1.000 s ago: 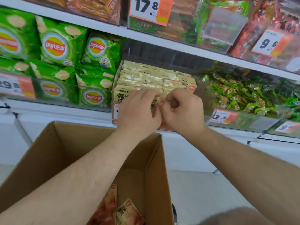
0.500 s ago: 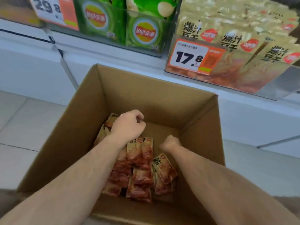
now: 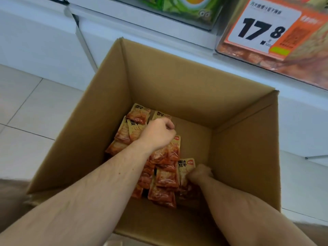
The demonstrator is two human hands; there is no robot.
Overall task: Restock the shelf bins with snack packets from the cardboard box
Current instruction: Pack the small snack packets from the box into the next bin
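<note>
An open cardboard box point(image 3: 168, 82) stands on the floor below the shelf. On its bottom lies a heap of orange-red snack packets point(image 3: 165, 178) with gold tops. My left hand point(image 3: 158, 134) is down in the box over the far part of the heap, fingers curled round a packet whose gold top point(image 3: 160, 114) peeks out behind the knuckles. My right hand point(image 3: 200, 173) is lower, at the heap's right edge, pinching a packet with black lettering point(image 3: 185, 165). The clear shelf bin point(image 3: 301, 55) holding the same snacks is at the top right.
A price card reading 17.8 point(image 3: 262, 29) hangs on the bin's front. Green crisp bags point(image 3: 186, 8) sit in the neighbouring bin to the left. White shelf base panels point(image 3: 44, 41) and pale floor tiles point(image 3: 26, 107) surround the box.
Both hands left the shelf bin and dropped into the box. My view tilted down and closer. The hands now sit lower among the packets and have closed on them.
</note>
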